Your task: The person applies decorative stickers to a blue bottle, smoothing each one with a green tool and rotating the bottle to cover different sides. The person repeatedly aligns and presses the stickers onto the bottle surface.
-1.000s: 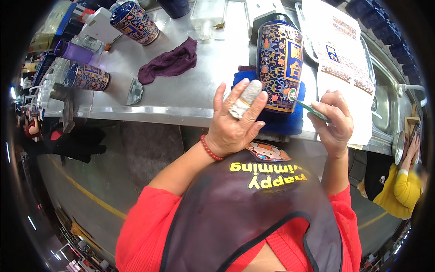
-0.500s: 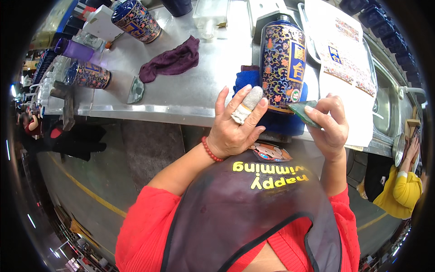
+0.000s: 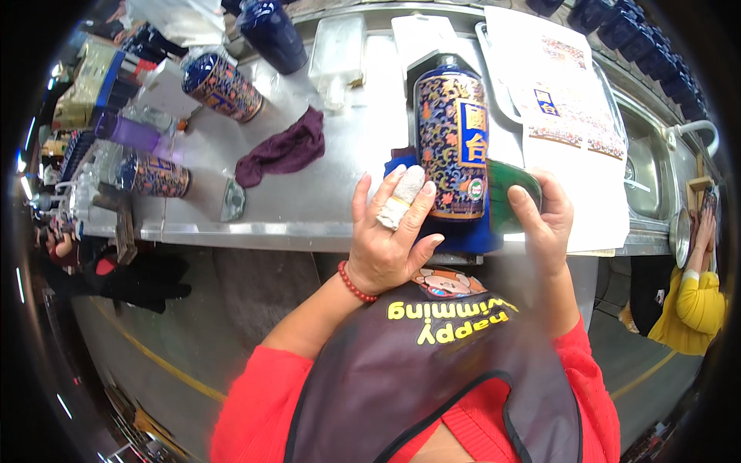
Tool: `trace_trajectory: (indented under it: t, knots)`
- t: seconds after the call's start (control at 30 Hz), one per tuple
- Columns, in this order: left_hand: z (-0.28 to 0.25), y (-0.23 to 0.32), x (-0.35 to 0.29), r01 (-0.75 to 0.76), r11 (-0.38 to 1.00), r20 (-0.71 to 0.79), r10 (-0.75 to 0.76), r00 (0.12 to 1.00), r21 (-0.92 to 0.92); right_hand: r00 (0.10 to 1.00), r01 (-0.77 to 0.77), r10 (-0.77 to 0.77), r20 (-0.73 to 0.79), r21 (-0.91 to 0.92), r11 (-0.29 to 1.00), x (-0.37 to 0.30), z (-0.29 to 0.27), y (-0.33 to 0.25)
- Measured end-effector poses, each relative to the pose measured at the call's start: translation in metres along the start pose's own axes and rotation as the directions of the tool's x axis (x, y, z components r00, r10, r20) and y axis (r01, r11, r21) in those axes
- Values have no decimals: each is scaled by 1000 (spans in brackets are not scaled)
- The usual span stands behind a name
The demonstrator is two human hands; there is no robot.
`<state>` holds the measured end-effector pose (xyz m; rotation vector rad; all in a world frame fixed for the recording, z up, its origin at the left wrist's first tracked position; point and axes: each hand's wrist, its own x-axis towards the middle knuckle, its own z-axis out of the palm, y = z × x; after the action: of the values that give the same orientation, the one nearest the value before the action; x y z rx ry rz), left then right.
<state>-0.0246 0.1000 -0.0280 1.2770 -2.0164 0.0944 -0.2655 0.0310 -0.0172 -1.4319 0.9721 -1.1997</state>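
A dark blue bottle (image 3: 451, 147) covered in a colourful floral wrap lies on its side on a blue cloth (image 3: 471, 236), neck pointing away from me. My left hand (image 3: 392, 231), a grey-white fabric sleeve on one finger, rests with fingers apart against the bottle's lower left side. Between the thumb and fingers of my right hand (image 3: 546, 220) is a flat green scraper (image 3: 509, 194), its edge at the bottle's lower right side. Whether that edge touches the bottle, I cannot tell.
A crumpled purple cloth (image 3: 282, 150) and a small glassy scraper-like piece (image 3: 233, 199) lie left on the metal table. Two wrapped bottles (image 3: 224, 89) (image 3: 158, 176) and a plain blue one (image 3: 272, 35) stand beyond. Printed floral sheets (image 3: 575, 166) and a sink (image 3: 644, 166) are right; a person in yellow (image 3: 695, 301) works there.
My right hand has turned the green scraper from a slant at the bottle's bottom edge to flat beside its right side. The left hand stays at the bottle; the whole view has shifted slightly.
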Motion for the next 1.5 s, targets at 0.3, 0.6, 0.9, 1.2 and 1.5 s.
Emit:
trace_trajectory:
  t: [0.3,0.6,0.9,1.2,1.5]
  knots:
    - [12,-4,34,-34,999,90,32,995,25,984,-170,176,-28,162,972,30,22,6]
    - [9,-10,26,51,997,81,-47,996,-58,955,-187,224,-197,187,964,36,22,6]
    - [16,-14,28,18,998,95,-12,995,-65,959,-154,207,-192,256,954,40,14,8]
    - [13,-7,37,52,998,215,-55,975,17,975,-167,205,-85,331,929,36,9,16]
    - [15,-25,15,104,992,182,-89,979,-75,971,-237,231,57,295,925,25,4,16]
